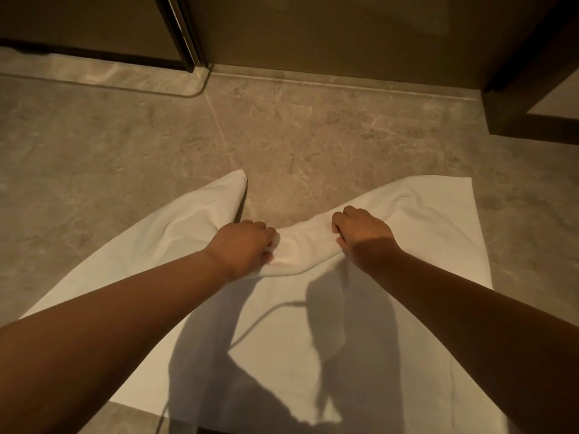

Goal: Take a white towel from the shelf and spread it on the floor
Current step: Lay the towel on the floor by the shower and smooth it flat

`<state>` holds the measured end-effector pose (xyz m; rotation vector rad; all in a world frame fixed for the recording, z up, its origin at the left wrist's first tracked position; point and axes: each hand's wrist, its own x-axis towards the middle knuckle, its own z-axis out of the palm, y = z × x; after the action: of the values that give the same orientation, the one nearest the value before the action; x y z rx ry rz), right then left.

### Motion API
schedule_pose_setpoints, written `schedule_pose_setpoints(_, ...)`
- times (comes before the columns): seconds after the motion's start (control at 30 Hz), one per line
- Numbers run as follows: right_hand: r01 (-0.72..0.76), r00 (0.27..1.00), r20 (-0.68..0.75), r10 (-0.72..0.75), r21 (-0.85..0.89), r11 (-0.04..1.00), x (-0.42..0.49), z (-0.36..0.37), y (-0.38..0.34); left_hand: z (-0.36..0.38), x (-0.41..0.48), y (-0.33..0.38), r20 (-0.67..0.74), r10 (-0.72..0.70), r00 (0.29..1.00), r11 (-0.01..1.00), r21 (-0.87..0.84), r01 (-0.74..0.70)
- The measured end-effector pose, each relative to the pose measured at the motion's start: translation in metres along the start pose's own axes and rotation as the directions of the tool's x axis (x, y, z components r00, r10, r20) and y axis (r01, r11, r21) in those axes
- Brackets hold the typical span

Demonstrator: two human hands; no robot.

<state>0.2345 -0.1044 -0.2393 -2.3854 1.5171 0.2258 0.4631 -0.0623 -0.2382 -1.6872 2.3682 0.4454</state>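
the towel (282,324) lies on the floor (313,136), left hand (242,245) and right hand (360,233) side by side on its far edge (bunched), wall (313,32) beyond.

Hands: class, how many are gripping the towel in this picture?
2. The left hand grips the towel at its bunched far edge, near the middle; the right hand grips the same edge just to the right. No other hand shows.
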Motion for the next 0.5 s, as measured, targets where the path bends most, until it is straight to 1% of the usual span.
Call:
schedule_pose_setpoints(0.13, -0.013, 1.000, -0.018, 0.012, -0.030, 0.999, -0.001, 0.002, -0.001, 0.000, -0.003, -0.001, -0.074, 0.032, 0.997, 0.999, -0.018, -0.033)
schedule_pose_setpoints(0.2, 0.013, 0.997, -0.078, -0.021, -0.094, 0.995, -0.005, 0.007, 0.002, -0.003, -0.005, -0.004, -0.112, 0.025, 0.993, 0.998, -0.047, -0.031)
schedule_pose_setpoints(0.23, 0.028, 0.993, -0.114, -0.039, -0.091, 0.995, -0.006, 0.009, 0.004, -0.004, -0.006, -0.005, -0.129, 0.023, 0.991, 0.998, -0.060, -0.031)
schedule_pose_setpoints(0.27, 0.042, 0.989, -0.143, -0.050, -0.052, 0.998, -0.007, 0.009, 0.006, -0.006, -0.008, -0.006, -0.148, 0.025, 0.989, 0.997, -0.071, -0.035)
schedule_pose_setpoints(0.33, 0.057, 0.984, -0.176, -0.040, 0.092, 0.994, -0.005, 0.006, 0.009, -0.009, -0.010, -0.007, -0.188, 0.030, 0.982, 0.994, -0.094, -0.049)
schedule_pose_setpoints(0.37, 0.046, 0.986, -0.165, -0.022, 0.147, 0.988, -0.002, 0.004, 0.010, -0.011, -0.011, -0.008, -0.207, 0.030, 0.978, 0.994, -0.100, -0.052)
schedule_pose_setpoints(0.4, 0.030, 0.991, -0.133, -0.008, 0.164, 0.986, 0.001, 0.003, 0.011, -0.013, -0.012, -0.009, -0.225, 0.028, 0.974, 0.993, -0.103, -0.052)
schedule_pose_setpoints(0.5, -0.005, 0.999, -0.031, 0.007, 0.053, 0.999, 0.007, 0.003, 0.008, -0.019, -0.014, -0.010, -0.268, 0.025, 0.963, 0.993, -0.105, -0.055)
